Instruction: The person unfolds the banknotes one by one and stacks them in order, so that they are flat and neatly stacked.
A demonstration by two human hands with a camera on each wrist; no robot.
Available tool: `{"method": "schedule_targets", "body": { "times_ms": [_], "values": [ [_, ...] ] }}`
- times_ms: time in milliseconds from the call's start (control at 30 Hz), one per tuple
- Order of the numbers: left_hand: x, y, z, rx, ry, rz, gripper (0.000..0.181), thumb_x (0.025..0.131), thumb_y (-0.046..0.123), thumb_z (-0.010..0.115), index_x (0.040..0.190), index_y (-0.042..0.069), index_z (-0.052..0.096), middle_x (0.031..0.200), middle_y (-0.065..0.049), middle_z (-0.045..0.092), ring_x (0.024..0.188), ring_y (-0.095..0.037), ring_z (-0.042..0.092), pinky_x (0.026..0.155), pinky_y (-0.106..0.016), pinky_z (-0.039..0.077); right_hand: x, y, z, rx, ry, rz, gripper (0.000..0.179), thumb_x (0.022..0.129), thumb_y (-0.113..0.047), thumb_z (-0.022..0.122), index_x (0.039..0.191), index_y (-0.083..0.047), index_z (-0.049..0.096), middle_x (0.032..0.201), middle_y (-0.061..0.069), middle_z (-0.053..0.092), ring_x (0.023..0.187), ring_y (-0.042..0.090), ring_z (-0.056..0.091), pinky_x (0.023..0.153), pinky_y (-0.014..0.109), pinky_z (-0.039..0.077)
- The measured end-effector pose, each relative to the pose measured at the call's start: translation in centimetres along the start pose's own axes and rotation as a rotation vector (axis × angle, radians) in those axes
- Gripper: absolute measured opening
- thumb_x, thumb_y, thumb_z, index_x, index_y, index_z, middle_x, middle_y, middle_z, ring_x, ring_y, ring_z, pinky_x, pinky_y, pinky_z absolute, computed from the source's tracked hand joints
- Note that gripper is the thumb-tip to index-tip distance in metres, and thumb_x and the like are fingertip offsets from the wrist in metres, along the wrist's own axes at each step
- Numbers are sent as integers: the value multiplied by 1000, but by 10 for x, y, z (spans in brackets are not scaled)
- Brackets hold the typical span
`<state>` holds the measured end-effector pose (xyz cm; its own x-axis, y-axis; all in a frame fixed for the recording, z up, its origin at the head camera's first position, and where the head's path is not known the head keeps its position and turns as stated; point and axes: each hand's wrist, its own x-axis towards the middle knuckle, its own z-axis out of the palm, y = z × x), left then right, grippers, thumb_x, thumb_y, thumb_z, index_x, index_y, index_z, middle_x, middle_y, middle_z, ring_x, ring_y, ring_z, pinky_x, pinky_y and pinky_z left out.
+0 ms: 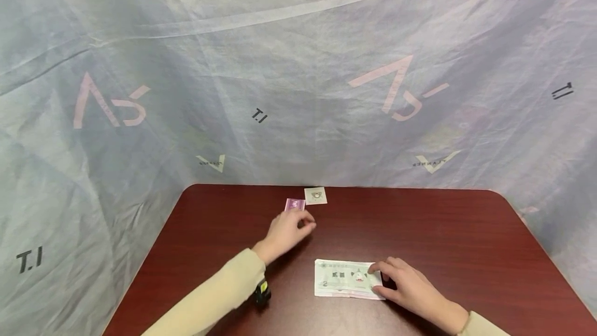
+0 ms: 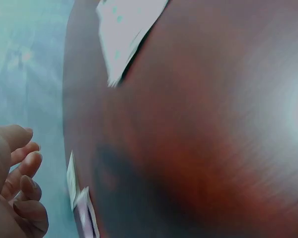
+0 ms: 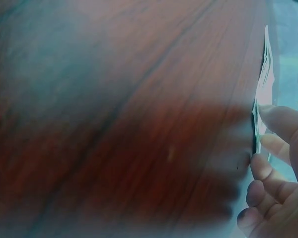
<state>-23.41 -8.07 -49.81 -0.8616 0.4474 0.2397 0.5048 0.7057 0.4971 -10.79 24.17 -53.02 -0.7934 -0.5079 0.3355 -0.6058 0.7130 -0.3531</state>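
Observation:
A stack of pale green paper play banknotes (image 1: 347,280), the top one marked 2, lies flat on the table with a pink edge showing below. My right hand (image 1: 410,287) rests at the stack's right end, thumb and index fingertips touching it, set apart from each other. In the right wrist view the thumb and a finger meet the notes' edge (image 3: 264,89). My left hand (image 1: 289,228) is over the far part of the table, just in front of a purple note (image 1: 295,204), its fingers loosely bent around nothing. Beside that note lies a pale note (image 1: 316,196).
The dark red wooden table (image 1: 224,222) has rounded far corners. Grey fabric (image 1: 298,77) with printed letters hangs behind and at both sides. A small black device (image 1: 263,294) with a yellow mark is at the left wrist.

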Motion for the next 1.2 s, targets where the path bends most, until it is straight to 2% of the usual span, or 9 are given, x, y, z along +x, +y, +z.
{"method": "schedule_targets", "body": {
  "times_ms": [133, 233, 400, 567, 700, 867, 1033, 1200],
  "values": [
    [30, -16, -7, 13, 68, -81, 10, 95, 28, 76, 101, 20, 78, 92, 7, 67, 85, -14, 66, 68, -37, 53, 0, 1, 0, -12, 5, -8, 37, 82, -22, 89, 111, -27, 68, 86, -19, 47, 80, -1, 42, 61, 20, 37],
    [47, -26, -7, 1, 80, -155, 14, 95, 27, 76, 105, 17, 79, 91, 4, 66, 85, -18, 66, 70, -41, 53, 0, 2, 1, -18, 7, -8, 36, 82, -22, 89, 111, -27, 68, 86, -19, 47, 81, -1, 42, 61, 20, 37],
    [67, -39, 3, 2, 44, -253, 23, 96, 28, 77, 114, 15, 78, 91, 2, 65, 80, -18, 62, 69, -39, 49, -1, 2, 1, -21, 0, 0, 35, 82, -23, 88, 110, -27, 68, 87, -19, 47, 81, -1, 42, 61, 20, 37],
    [83, -43, 13, 15, 4, -322, 29, 96, 28, 76, 123, 16, 75, 90, 1, 66, 74, -16, 59, 62, -35, 45, -1, 3, 2, -16, 6, -1, 35, 82, -24, 88, 111, -27, 68, 86, -19, 46, 80, -2, 42, 62, 20, 37],
    [93, -44, 19, 28, 1, -370, 34, 96, 29, 77, 127, 16, 74, 91, -1, 71, 73, -18, 62, 61, -36, 47, -1, 3, 2, -29, 31, -8, 36, 81, -24, 89, 110, -26, 68, 86, -19, 46, 81, -2, 42, 63, 19, 37],
    [97, -44, 22, 27, 17, -418, 35, 96, 32, 77, 127, 18, 74, 102, -5, 76, 79, -25, 67, 65, -41, 51, -1, 2, 3, -42, 61, -18, 39, 78, -23, 90, 110, -26, 68, 86, -18, 46, 81, -3, 43, 63, 18, 37],
    [99, -45, 25, 66, -12, -452, 36, 94, 31, 79, 127, 19, 74, 114, -7, 75, 88, -30, 70, 68, -44, 54, -2, 2, 4, -38, 62, -28, 39, 79, -23, 90, 110, -26, 67, 86, -18, 47, 82, -2, 43, 62, 19, 36],
    [101, -43, 25, 76, -37, -461, 33, 93, 30, 80, 124, 20, 74, 107, -6, 74, 84, -27, 68, 69, -43, 53, -2, 3, 3, -41, 65, -32, 39, 79, -23, 90, 110, -27, 67, 87, -18, 47, 82, -2, 43, 62, 19, 37]
  ]
}}
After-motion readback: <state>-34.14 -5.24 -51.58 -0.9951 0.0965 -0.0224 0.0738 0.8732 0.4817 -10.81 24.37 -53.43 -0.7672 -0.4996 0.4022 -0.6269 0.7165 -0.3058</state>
